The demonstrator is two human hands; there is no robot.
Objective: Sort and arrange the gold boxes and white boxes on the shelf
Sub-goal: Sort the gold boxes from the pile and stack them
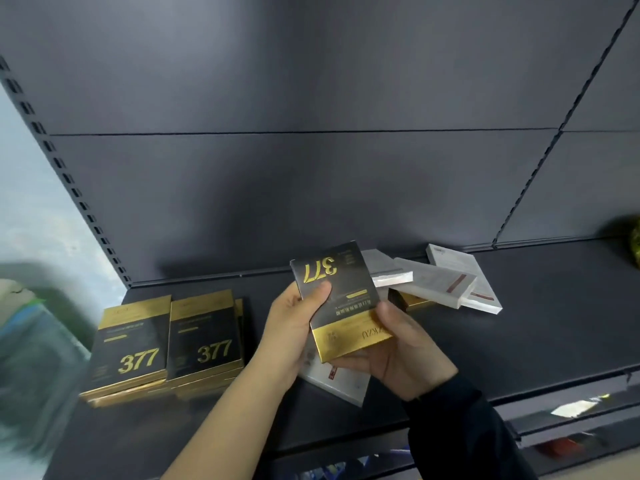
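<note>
a: what's in the hands?
b: a flat rectangular black-and-gold cardboard box (341, 306). it's glossy, with a gold band along its lower edge and a gold "377" printed upside down. it is held tilted above the front of the shelf.
a: and the grip?
b: the left hand (289, 336) clamps the box's left edge. its thumb (317, 292) presses flat on the black face and the other fingers curl behind. the right hand (405, 351), coming out of a dark sleeve (467, 427), cups the gold corner with its fingers curled round the right edge.
a: anything beneath?
b: a flat white cardboard box (341, 382) with a red mark sits just under the hands. i cannot tell whether a hand holds it or it rests on the shelf.
a: the other boxes?
b: two neat stacks of gold-edged boxes (133, 344) sit touching side by side at the left, their "377" upright. at the back right a loose heap of matte white boxes (440, 282) overlaps at angles, and one gold box (414, 301) peeks out from under it.
a: the surface?
b: a smooth dark grey metal shelf (519, 323). behind it is a flat grey back panel (311, 185) in seamed sections, and a slotted upright post (69, 188) stands at the left. a blurred green-yellow object (635, 242) sits at the far right edge.
</note>
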